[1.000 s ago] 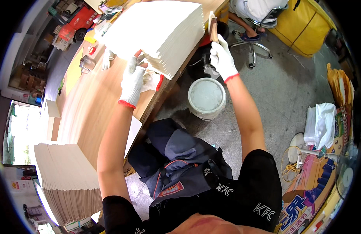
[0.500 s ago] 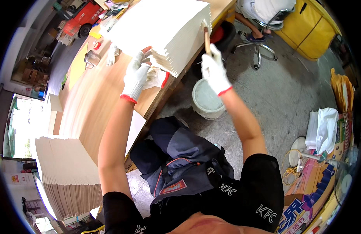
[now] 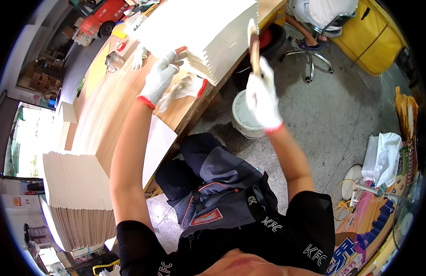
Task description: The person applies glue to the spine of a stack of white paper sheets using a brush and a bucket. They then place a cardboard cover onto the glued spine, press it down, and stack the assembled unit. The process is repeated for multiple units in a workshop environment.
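A tall stack of white sheets (image 3: 226, 48) stands at the far end of the wooden table (image 3: 107, 117), its near corner edges uneven. My left hand (image 3: 160, 76), in a white knit glove with bare fingertips, is open beside that corner. Its fingers stretch toward the stack; whether they touch it I cannot tell. My right hand (image 3: 263, 96), gloved and slightly blurred, is closed round the wooden handle of a brush (image 3: 254, 53). The brush points up, its pale bristles close to the stack's right side. A loose white glove with a red cuff (image 3: 190, 87) lies below my left hand.
A white bucket (image 3: 244, 122) stands on the floor under my right hand. Another glove (image 3: 140, 56) and a metal mug (image 3: 114, 61) sit on the table. A second sheet stack (image 3: 77, 184) rises at left. Beyond, a person sits on a wheeled chair (image 3: 311, 64).
My right hand has drawn the brush slightly back and right, off the stack's side. The left hand has shifted a little against the stack, and the loose glove shows more. The whole view has shifted slightly.
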The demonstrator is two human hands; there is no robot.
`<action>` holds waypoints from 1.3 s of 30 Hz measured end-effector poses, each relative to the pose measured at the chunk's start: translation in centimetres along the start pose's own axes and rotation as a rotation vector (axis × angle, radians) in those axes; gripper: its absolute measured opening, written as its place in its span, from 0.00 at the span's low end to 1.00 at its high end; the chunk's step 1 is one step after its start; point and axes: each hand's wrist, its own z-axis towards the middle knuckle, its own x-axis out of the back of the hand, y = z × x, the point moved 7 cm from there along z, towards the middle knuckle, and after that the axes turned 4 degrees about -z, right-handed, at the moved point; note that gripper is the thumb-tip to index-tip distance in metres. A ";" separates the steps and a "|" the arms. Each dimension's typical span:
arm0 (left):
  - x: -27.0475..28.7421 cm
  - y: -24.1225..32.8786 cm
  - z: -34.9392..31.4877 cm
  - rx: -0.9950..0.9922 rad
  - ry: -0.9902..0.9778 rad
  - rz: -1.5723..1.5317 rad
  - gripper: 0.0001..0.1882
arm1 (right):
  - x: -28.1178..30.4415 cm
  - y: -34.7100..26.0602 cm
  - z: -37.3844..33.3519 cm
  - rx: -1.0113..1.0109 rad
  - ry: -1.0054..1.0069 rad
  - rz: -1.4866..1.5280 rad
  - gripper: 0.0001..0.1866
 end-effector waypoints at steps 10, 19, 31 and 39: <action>0.3 -0.7 0.5 0.010 0.012 -0.059 0.36 | -5.1 4.1 -7.5 0.175 -0.236 -0.496 0.32; 0.2 -0.3 0.5 0.034 -0.002 -0.003 0.35 | 2.2 -1.5 3.6 -0.067 -0.033 0.022 0.26; 0.7 -0.8 0.4 0.046 0.009 -0.036 0.34 | -0.9 4.0 -8.3 0.113 -0.387 -0.296 0.32; 0.3 -0.8 0.9 0.037 -0.040 0.020 0.34 | -4.0 2.8 -6.0 0.185 -0.195 -0.560 0.31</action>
